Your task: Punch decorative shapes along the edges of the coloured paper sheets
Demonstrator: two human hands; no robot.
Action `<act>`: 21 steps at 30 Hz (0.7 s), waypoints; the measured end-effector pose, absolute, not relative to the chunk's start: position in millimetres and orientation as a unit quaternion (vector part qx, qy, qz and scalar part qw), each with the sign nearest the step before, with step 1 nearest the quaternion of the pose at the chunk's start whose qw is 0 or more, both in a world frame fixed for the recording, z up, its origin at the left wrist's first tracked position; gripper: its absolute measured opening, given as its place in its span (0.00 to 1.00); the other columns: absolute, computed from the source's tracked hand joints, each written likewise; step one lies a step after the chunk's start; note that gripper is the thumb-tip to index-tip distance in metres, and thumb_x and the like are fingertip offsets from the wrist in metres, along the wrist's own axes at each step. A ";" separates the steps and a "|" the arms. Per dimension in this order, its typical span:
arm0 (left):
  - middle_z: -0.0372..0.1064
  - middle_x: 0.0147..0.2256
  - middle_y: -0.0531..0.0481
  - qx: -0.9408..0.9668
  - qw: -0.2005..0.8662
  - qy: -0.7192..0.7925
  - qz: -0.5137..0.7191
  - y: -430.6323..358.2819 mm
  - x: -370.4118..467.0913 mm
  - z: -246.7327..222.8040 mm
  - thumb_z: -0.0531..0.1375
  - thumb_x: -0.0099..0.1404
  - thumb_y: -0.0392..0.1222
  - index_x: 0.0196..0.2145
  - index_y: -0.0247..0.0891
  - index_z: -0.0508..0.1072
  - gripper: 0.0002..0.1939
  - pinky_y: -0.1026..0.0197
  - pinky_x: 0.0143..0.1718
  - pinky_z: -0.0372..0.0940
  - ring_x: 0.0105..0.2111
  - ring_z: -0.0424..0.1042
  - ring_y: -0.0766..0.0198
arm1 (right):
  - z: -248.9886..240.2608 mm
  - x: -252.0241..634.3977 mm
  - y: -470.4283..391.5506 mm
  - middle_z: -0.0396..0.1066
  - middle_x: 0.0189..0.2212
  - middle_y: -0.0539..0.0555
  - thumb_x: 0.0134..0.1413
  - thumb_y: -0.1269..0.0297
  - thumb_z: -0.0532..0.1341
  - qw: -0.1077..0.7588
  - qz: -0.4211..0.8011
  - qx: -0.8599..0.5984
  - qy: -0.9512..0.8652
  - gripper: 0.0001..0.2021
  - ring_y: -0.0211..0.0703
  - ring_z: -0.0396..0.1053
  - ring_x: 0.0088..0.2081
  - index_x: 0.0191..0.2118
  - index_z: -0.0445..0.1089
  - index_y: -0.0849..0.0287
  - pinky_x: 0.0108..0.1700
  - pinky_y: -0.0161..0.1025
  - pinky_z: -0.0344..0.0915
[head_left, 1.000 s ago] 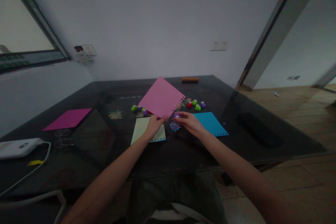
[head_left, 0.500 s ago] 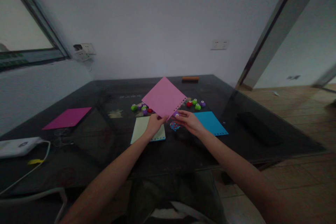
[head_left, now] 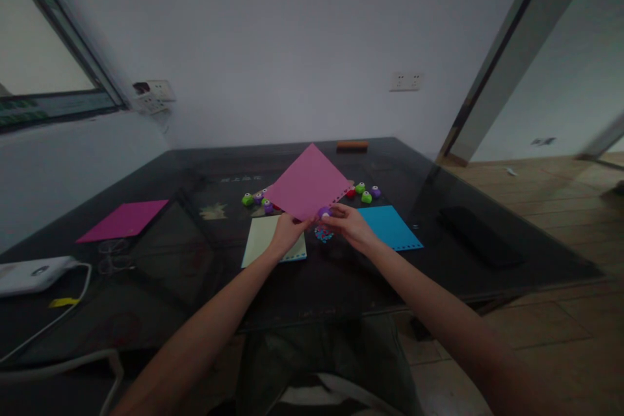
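A pink sheet point(head_left: 310, 181) with holes along one edge is raised over the table, its near corner pinched in my left hand point(head_left: 288, 234). Between the fingertips of my right hand point(head_left: 349, 223) is a small purple-and-white piece point(head_left: 325, 212), close to the sheet's punched edge; whether it touches the sheet is unclear. Below both hands lies a small pile of blue and red bits point(head_left: 323, 234). A pale yellow sheet point(head_left: 258, 239) lies partly under my left wrist, with a blue edge beneath it. A blue sheet point(head_left: 390, 227) rests right of my right hand.
Green and purple pieces point(head_left: 247, 199) sit behind the pink sheet on the left, with more point(head_left: 366, 197) on the right. A magenta sheet point(head_left: 123, 220) and a white device point(head_left: 36, 275) with a cable are at left. A brown block point(head_left: 352, 145) stands near the wall.
The pink sheet has shifted slightly right and tilted lower. The purple piece in my right hand now shows more fully beside its punched edge.
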State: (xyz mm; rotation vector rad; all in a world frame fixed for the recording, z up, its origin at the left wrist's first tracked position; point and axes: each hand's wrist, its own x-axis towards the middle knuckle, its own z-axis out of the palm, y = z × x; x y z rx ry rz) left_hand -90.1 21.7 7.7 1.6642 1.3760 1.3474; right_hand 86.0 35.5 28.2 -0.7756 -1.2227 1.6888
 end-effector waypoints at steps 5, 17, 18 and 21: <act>0.72 0.22 0.48 0.630 0.282 0.520 0.503 16.9 -86.9 12.9 0.61 0.53 0.45 0.26 0.31 0.73 0.12 0.65 0.25 0.62 0.23 0.69 0.64 | 26.9 83.1 35.3 0.72 0.37 0.55 0.30 0.67 0.71 0.455 0.684 -0.315 -0.476 0.23 0.41 0.72 0.34 0.39 0.69 0.60 0.40 0.40 0.68; 0.70 0.20 0.49 0.648 0.253 0.529 0.486 17.9 -86.1 8.5 0.58 0.56 0.46 0.25 0.33 0.72 0.13 0.65 0.23 0.61 0.21 0.68 0.64 | 32.0 80.8 30.3 0.73 0.36 0.55 0.33 0.63 0.70 0.457 0.648 -0.332 -0.511 0.20 0.42 0.71 0.32 0.38 0.70 0.59 0.35 0.39 0.68; 0.69 0.20 0.50 0.649 0.252 0.529 0.484 18.3 -86.3 8.2 0.58 0.56 0.46 0.25 0.33 0.72 0.13 0.64 0.24 0.61 0.21 0.68 0.64 | 33.1 80.7 29.5 0.73 0.35 0.55 0.34 0.63 0.70 0.456 0.643 -0.338 -0.514 0.20 0.42 0.71 0.32 0.38 0.70 0.59 0.34 0.39 0.68; 0.70 0.21 0.50 0.647 0.256 0.529 0.486 18.3 -86.7 8.9 0.58 0.56 0.46 0.26 0.33 0.72 0.12 0.65 0.24 0.61 0.21 0.68 0.64 | 35.8 80.4 28.2 0.73 0.33 0.54 0.34 0.61 0.69 0.452 0.631 -0.353 -0.523 0.19 0.41 0.71 0.31 0.37 0.70 0.59 0.34 0.39 0.67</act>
